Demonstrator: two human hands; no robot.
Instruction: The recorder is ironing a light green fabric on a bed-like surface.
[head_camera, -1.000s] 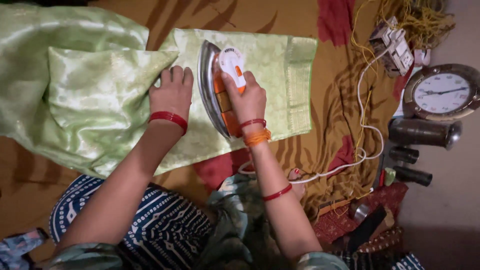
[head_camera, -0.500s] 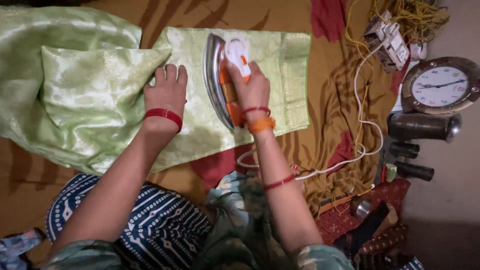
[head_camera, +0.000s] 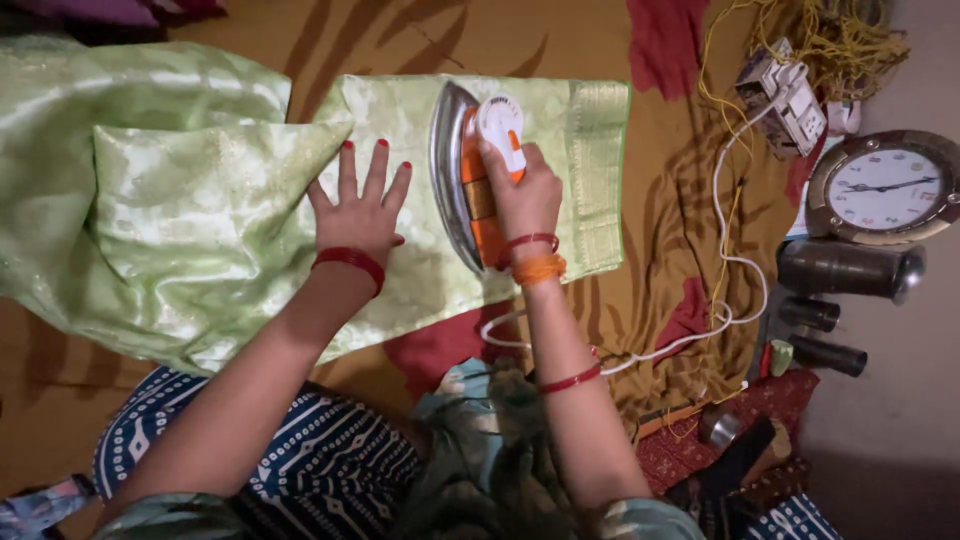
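Head view: right hand (head_camera: 525, 195) clenched around the orange-and-white iron (head_camera: 470, 185) on the light green silky cloth (head_camera: 200, 210), left hand (head_camera: 362, 205) released, pressing it flat.

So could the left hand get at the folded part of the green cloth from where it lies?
Probably yes: the left hand lies flat on the green cloth, fingertips beside the fold, nothing between; the iron sits on its other side.
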